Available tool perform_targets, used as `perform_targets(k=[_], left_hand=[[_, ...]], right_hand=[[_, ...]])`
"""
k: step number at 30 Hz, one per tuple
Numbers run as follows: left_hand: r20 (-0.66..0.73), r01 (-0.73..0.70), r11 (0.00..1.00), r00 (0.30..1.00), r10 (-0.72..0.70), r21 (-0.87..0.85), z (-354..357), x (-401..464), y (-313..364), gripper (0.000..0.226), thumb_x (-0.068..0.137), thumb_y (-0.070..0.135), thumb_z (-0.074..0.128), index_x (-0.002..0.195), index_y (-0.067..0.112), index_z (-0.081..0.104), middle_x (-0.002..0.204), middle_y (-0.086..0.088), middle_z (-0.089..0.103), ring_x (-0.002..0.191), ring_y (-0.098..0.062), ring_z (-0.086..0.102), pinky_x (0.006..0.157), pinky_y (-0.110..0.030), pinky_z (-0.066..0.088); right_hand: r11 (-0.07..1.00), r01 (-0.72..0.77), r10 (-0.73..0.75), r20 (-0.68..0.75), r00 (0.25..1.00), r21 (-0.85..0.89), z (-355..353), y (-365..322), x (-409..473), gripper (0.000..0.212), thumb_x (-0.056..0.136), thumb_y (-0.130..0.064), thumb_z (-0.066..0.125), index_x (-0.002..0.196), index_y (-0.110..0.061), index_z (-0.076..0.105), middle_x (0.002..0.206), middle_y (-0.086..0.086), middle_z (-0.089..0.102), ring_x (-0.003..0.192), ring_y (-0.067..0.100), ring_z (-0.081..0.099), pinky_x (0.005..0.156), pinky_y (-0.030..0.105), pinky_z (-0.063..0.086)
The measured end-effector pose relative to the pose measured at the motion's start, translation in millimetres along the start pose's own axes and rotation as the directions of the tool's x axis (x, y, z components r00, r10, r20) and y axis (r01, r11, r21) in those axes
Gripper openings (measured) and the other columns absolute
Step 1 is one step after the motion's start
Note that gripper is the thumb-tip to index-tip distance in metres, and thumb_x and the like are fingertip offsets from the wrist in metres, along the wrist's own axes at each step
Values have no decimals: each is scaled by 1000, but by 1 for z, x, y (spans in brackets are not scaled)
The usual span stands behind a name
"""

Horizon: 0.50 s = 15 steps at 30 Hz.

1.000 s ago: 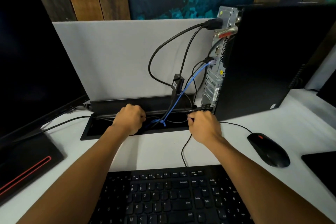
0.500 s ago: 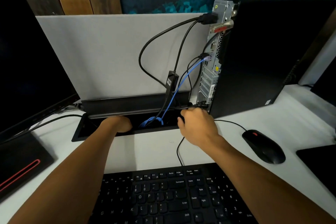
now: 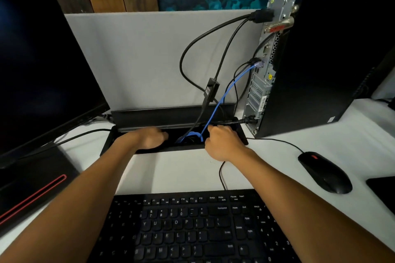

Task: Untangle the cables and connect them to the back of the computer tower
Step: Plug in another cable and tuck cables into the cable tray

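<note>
Hands [image 3: 152, 137] [image 3: 222, 142] | both curled in cable tray [image 3: 240, 132] (contents hidden) | blue cable [image 3: 215, 109] between

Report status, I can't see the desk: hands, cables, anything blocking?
Left hand reaching into cable tray. Right hand at tray edge, grip unclear. Blue cable plugged into tower.

Two bare forearms, left hand [image 3: 152, 137] and right hand [image 3: 224, 143] — no sleeves, no jewellery.

Black computer tower [image 3: 316, 60] upright far right, metal rear panel facing left. Blue cable [image 3: 222, 100] plugged mid-panel, runs down to a coil in the desk cable tray [image 3: 119, 136]. Black cables [image 3: 192, 53] plugged at top and bottom, looping down into tray.
</note>
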<state>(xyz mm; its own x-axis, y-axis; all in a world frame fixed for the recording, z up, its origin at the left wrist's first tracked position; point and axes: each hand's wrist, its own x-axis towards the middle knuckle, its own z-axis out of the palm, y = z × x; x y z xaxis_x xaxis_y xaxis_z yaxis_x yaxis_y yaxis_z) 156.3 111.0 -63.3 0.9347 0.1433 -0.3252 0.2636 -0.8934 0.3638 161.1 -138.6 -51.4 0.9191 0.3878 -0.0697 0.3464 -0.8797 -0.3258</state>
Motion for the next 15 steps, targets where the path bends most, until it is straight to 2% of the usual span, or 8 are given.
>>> perform_targets(k=[2, 4, 5, 7, 9, 12, 15], left_hand=[[3, 0, 997, 1000, 0, 71, 1, -7, 7, 43, 103, 38, 38, 127, 14, 66, 139, -13, 60, 122, -30, 55, 98, -36, 40], [6, -23, 995, 1000, 22, 98, 5, -12, 7, 43, 104, 41, 37, 114, 14, 70, 129, -12, 64, 113, -28, 58, 93, -34, 42], [14, -31, 995, 999, 29, 98, 9, -13, 4, 43, 103, 43, 37, 110, 16, 70, 126, -9, 65, 111, -28, 59, 95, -36, 44], [-7, -34, 995, 999, 35, 89, 18, -14, -3, 42, 100, 49, 35, 106, 24, 69, 121, -6, 66, 108, -28, 60, 100, -43, 47], [-56, -45, 995, 997, 50, 89, 23, -18, -4, 41, 95, 52, 34, 103, 30, 68, 113, -4, 67, 102, -28, 62, 96, -46, 50], [-217, -153, 988, 964, 152, 11, 24, -20, 6, 29, 93, 36, 46, 100, 32, 74, 100, -3, 72, 92, -25, 65, 90, -43, 55], [-497, -357, 924, 832, 247, -137, 15, -18, 36, 31, 99, 24, 55, 126, 19, 69, 95, 0, 76, 87, -20, 71, 95, -37, 53]], right_hand=[[998, -63, 63, -43, 997, -4, 5, -5, 4, 29, 98, -23, 55, 122, -7, 61, 130, 18, 60, 123, 38, 52, 98, 41, 46], [995, -95, 91, -96, 991, -40, 12, -8, 6, 35, 98, -24, 57, 128, -6, 61, 136, 20, 57, 127, 41, 48, 102, 43, 45], [994, -98, 91, -127, 988, -45, 16, -8, 6, 34, 98, -22, 56, 127, -5, 62, 135, 22, 58, 127, 41, 49, 100, 42, 46], [993, -120, 118, -165, 979, 0, 18, -10, 4, 28, 97, -17, 56, 121, -4, 65, 124, 23, 62, 118, 40, 57, 90, 38, 50], [989, -143, 145, -167, 975, 26, 15, -11, 3, 26, 97, -18, 56, 117, -7, 68, 117, 21, 63, 109, 39, 62, 81, 36, 50], [992, -120, 123, -124, 985, 29, 13, -10, 6, 26, 97, -24, 49, 107, -14, 71, 107, 13, 66, 104, 36, 65, 71, 34, 43], [990, -142, 143, -70, 987, 7, 12, -10, 0, 28, 101, -25, 45, 104, -13, 71, 106, 12, 66, 104, 36, 64, 71, 34, 43]])
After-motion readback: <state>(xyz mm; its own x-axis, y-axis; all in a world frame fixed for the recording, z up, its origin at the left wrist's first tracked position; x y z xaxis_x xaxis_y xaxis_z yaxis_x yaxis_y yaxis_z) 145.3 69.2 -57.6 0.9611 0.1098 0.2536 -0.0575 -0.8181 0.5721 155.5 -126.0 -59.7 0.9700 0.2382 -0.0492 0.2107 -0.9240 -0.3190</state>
